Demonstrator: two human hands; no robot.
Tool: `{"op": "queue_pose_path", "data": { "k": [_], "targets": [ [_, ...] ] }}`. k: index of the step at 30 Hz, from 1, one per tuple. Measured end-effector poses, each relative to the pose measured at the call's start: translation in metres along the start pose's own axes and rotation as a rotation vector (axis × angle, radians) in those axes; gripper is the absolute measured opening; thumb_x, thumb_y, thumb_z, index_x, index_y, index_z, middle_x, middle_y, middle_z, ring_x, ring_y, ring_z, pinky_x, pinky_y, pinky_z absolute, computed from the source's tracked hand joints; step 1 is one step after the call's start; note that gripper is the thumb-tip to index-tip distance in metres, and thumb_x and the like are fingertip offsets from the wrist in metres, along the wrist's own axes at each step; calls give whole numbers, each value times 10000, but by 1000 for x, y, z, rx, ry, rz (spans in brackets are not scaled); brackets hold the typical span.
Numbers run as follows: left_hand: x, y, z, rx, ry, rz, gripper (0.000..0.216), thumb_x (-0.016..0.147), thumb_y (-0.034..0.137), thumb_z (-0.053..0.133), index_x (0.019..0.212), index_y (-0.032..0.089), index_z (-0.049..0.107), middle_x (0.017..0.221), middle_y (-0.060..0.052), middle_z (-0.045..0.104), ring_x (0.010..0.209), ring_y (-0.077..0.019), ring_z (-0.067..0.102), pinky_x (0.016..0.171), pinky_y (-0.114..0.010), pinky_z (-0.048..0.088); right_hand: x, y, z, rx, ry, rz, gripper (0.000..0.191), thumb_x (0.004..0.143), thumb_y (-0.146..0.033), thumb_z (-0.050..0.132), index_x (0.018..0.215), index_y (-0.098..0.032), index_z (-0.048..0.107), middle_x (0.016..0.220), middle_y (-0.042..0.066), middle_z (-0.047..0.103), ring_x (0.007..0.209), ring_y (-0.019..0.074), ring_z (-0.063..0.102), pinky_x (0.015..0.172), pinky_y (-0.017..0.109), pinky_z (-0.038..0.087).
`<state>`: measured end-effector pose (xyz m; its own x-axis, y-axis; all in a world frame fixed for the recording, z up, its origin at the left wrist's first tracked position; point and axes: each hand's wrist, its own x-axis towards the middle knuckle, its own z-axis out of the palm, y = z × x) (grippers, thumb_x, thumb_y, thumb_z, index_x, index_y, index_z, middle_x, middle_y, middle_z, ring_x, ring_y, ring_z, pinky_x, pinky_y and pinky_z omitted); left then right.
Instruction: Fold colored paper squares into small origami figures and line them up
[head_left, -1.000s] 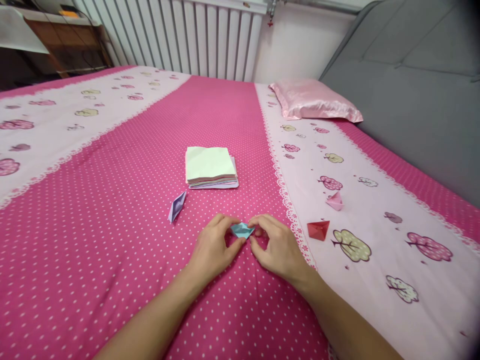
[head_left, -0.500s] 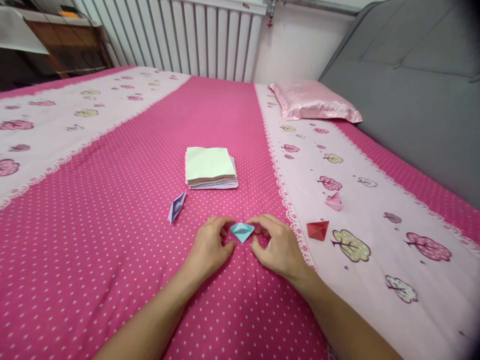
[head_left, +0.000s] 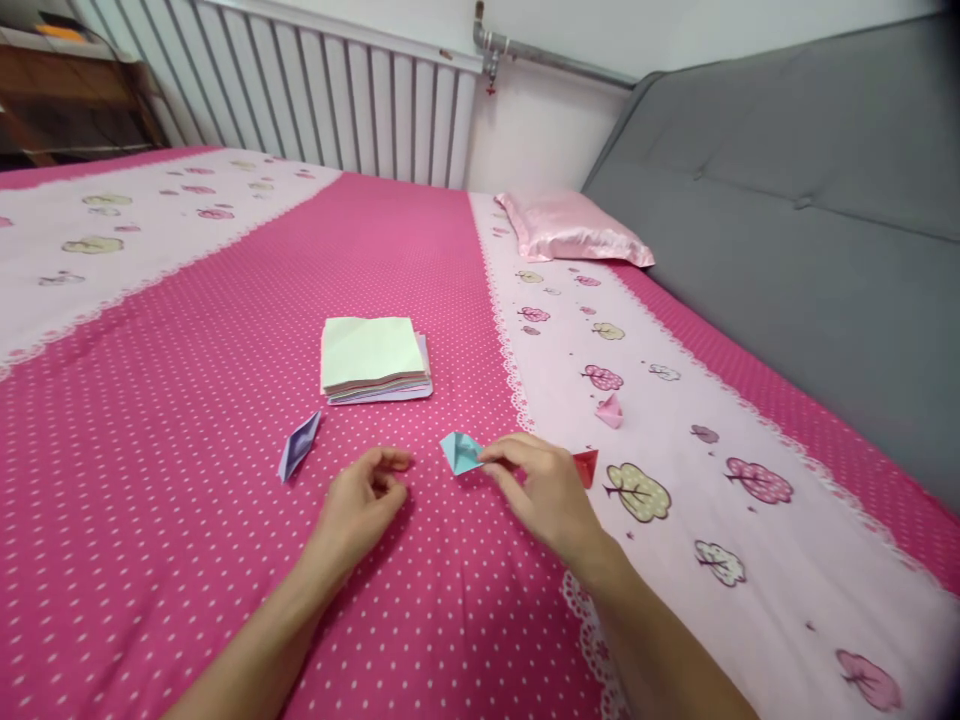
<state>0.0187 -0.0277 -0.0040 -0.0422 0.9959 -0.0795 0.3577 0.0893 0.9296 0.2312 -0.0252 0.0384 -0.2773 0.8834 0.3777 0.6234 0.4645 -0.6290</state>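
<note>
My right hand (head_left: pixel 544 490) pinches a small light-blue folded paper boat (head_left: pixel 459 452) by its right end, just above the pink dotted bedspread (head_left: pixel 225 330). My left hand (head_left: pixel 360 500) rests on the spread to the boat's left, fingers loosely curled with nothing in them. A purple paper boat (head_left: pixel 298 445) lies left of that hand. A red folded paper piece (head_left: pixel 586 465) peeks out behind my right hand, and a pink paper boat (head_left: pixel 610 410) sits further back. A stack of coloured paper squares (head_left: pixel 373 357), pale green on top, lies beyond my hands.
A pink satin pillow (head_left: pixel 566 226) lies at the far end of the bed beside the grey padded headboard (head_left: pixel 787 250) on the right. A white radiator (head_left: pixel 330 110) lines the back wall. A wooden desk (head_left: pixel 67 100) stands at the far left.
My left hand has let go of the blue boat and drawn back to the left. My right hand now holds the boat alone. The camera has swung to the right.
</note>
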Motion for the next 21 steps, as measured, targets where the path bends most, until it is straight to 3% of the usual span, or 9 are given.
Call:
{"op": "queue_pose_path", "data": {
  "k": [4,6,8,12,21],
  "targets": [
    [4,0,-3,12,-9,-7,309,616,257,564,888,120,622,715,-33,655,575,-154,566,553,-259,428,5,22,-40,-117,295,146,155,801,-182,537,865,-211,674,835,22,698,695,149,638,687,276,500],
    [6,0,-3,22,-3,-28,318,611,280,578,883,124,631,595,0,618,524,-152,545,512,-248,403,6,41,-57,-279,401,277,150,780,-233,555,864,-226,679,807,21,704,684,174,641,686,304,490],
    [8,0,-4,16,9,-36,312,594,293,596,854,125,638,619,-15,642,525,-152,549,509,-248,405,7,61,-70,-428,485,432,161,759,-238,559,860,-240,685,755,31,705,690,203,642,660,318,473],
    [12,0,-5,12,33,-75,321,573,321,616,825,125,642,663,-37,663,514,-148,546,494,-248,406,4,98,-88,-602,571,689,162,714,-208,576,804,-258,701,726,72,698,651,230,621,542,311,425],
    [15,-7,-6,78,30,-31,325,582,338,623,842,143,642,707,-43,681,617,-193,597,558,-274,437,-3,150,-83,-621,606,781,195,701,-149,530,786,-208,694,698,117,650,600,240,607,491,326,440]
  ]
}}
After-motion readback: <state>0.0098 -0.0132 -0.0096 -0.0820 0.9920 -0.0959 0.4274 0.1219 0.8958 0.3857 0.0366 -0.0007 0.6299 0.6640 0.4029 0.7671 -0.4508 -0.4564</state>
